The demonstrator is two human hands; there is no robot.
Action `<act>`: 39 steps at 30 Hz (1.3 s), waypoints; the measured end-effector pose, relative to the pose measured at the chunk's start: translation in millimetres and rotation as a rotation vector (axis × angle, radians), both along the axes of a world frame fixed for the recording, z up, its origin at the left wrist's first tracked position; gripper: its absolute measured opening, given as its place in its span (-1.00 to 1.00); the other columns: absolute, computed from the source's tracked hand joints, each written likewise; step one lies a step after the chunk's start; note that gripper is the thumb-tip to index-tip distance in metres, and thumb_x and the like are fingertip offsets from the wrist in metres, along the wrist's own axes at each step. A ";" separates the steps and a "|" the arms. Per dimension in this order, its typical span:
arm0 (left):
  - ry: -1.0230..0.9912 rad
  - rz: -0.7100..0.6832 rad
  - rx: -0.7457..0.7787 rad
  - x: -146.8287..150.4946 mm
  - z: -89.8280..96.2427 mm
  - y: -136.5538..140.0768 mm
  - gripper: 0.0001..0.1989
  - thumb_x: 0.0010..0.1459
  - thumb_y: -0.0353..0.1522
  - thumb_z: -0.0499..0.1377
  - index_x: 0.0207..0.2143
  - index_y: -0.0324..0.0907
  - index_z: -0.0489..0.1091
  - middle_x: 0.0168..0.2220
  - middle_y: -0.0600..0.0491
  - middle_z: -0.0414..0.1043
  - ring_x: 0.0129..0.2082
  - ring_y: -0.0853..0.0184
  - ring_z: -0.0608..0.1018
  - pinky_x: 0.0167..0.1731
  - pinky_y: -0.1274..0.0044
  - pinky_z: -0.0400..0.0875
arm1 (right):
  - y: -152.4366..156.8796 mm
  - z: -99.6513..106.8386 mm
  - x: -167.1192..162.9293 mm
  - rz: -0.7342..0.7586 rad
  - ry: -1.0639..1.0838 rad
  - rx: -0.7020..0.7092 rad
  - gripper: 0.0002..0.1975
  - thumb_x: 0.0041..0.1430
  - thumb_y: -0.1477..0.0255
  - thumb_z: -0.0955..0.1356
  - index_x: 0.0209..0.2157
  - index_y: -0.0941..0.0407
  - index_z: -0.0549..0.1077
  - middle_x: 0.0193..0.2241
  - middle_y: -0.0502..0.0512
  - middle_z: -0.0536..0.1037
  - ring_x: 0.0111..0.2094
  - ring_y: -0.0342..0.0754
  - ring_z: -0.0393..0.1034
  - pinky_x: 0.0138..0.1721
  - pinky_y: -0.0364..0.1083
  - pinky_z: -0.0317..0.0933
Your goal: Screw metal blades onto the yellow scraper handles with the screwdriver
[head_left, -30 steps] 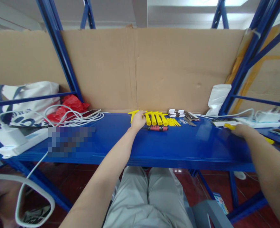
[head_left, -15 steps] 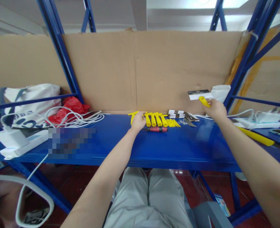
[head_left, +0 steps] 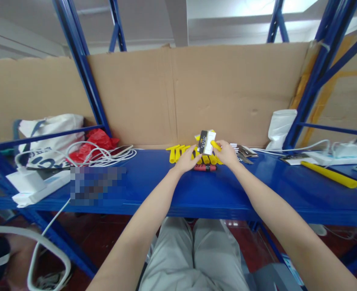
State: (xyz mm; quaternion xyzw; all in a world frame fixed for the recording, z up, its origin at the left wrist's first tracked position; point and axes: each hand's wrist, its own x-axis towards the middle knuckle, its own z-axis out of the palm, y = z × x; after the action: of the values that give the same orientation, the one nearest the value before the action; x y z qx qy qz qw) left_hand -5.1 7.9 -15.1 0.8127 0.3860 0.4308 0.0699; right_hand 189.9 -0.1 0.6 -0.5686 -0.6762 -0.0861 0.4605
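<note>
In front of me I hold up a black-and-white printed card [head_left: 207, 142], its face tilted towards me. The fingers of my left hand [head_left: 186, 161] pinch its lower left edge. My right hand [head_left: 227, 153] is closed on a yellow plastic handle [head_left: 216, 145] that lies against the card's right side. Beneath my hands stretches a row of yellow T-shaped plastic pieces [head_left: 172, 154], partly covered. A red-and-black screwdriver handle [head_left: 204, 167] lies just in front of that row. Beside my right hand are flat dark pieces [head_left: 246, 152].
A long yellow tool [head_left: 330, 174] lies to the right, near a power strip [head_left: 337, 157]. A white pouch [head_left: 281, 129] leans at the back right. White cables [head_left: 105, 155], a red bag [head_left: 98, 141] and a cloth bag [head_left: 57, 133] occupy the left. Cardboard [head_left: 136, 97] backs the shelf.
My right hand has come left from the white pouch to the middle, bringing the card and yellow handle. My left hand has left the yellow row and moved right to the card.
</note>
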 end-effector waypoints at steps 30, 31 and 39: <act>-0.575 -0.321 -0.420 15.9 9.4 -3.8 -0.77 0.07 -0.45 0.10 -0.24 -0.19 0.51 -0.17 0.01 0.55 0.00 0.24 0.49 0.11 0.37 0.24 | -9.0 -4.7 -32.4 0.469 0.570 -0.252 -0.56 -0.18 0.43 0.46 -0.19 0.14 0.34 -0.53 -0.09 0.46 -0.47 -0.16 0.36 -0.33 -0.13 0.29; -0.565 -0.340 -0.427 15.8 9.1 -3.7 -0.77 0.08 -0.43 0.11 -0.23 -0.19 0.51 -0.15 -0.01 0.54 0.01 0.23 0.48 0.12 0.36 0.23 | -11.9 -3.3 -33.3 0.487 0.617 -0.273 -0.57 -0.19 0.44 0.47 -0.22 0.14 0.34 -0.56 -0.11 0.45 -0.50 -0.17 0.34 -0.36 -0.14 0.29; -0.641 -0.344 -0.449 16.4 12.3 -5.1 -0.80 0.10 -0.41 0.11 -0.28 -0.20 0.52 -0.22 0.02 0.57 -0.03 0.22 0.50 0.09 0.34 0.28 | -20.3 6.3 -36.9 0.589 0.966 -0.467 -0.77 -0.12 0.53 0.45 -0.35 0.14 0.40 -0.49 0.00 0.53 -0.50 -0.19 0.39 -0.43 -0.20 0.30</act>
State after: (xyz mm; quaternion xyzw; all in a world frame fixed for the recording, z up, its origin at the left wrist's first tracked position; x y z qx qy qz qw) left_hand 11.3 2.8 -2.7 0.6550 0.2877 0.5489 0.4324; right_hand 153.0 -20.4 6.9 -0.4185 -0.5206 0.4630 0.5826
